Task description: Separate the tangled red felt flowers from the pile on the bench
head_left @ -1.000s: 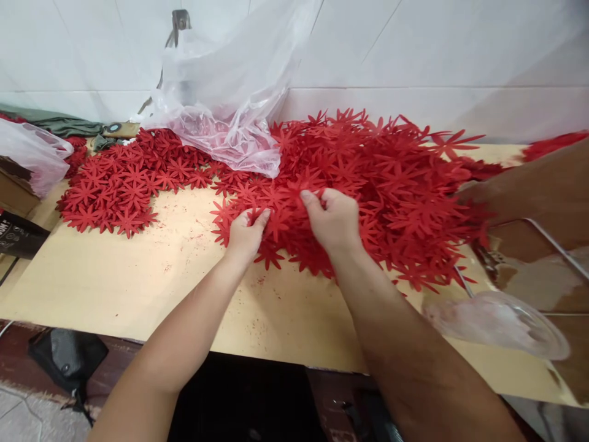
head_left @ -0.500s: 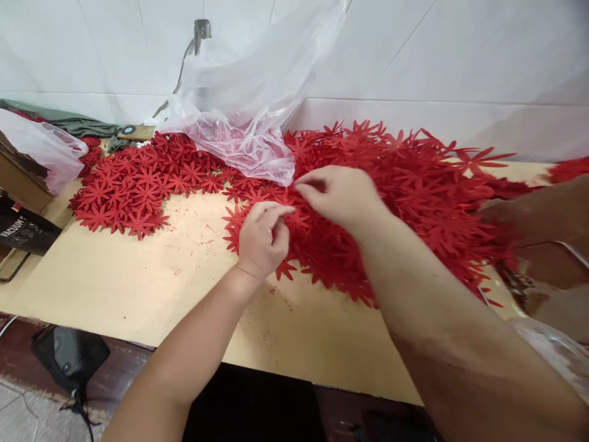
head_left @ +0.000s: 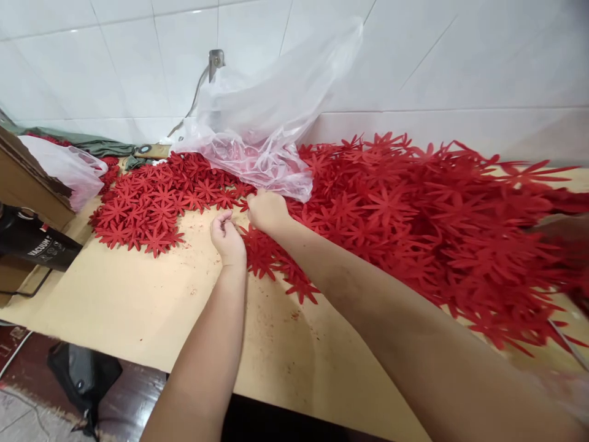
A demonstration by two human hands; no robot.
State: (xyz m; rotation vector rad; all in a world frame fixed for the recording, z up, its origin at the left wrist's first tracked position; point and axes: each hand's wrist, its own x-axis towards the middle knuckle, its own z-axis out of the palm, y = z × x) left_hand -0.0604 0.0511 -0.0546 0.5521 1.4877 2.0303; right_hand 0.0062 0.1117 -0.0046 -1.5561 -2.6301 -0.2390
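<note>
Many red flower-shaped cut-outs [head_left: 386, 205] with narrow petals lie in a large heap on the right of the table. A lower pile of the same red cut-outs [head_left: 138, 205] spreads on the left. My right hand [head_left: 268, 212] is closed at the gap between the piles, just under the edge of a clear plastic bag [head_left: 285, 175]; whatever its fingers pinch is hidden. Beside it, slightly nearer to me, my left hand [head_left: 227, 239] is curled with thumb and fingers together above the bare tabletop. I cannot make out anything in it.
Red crumbs dot the wooden tabletop [head_left: 115, 294]. At the left edge stand a black vacuum flask box [head_left: 41, 242], a cardboard box [head_left: 32, 172] and another plastic bag [head_left: 69, 162]. A tiled wall [head_left: 414, 55] rises behind. A black bag [head_left: 83, 374] lies below the table.
Both hands have moved left, from the near edge of the large heap to the gap between the piles. My view has shifted a little, too.
</note>
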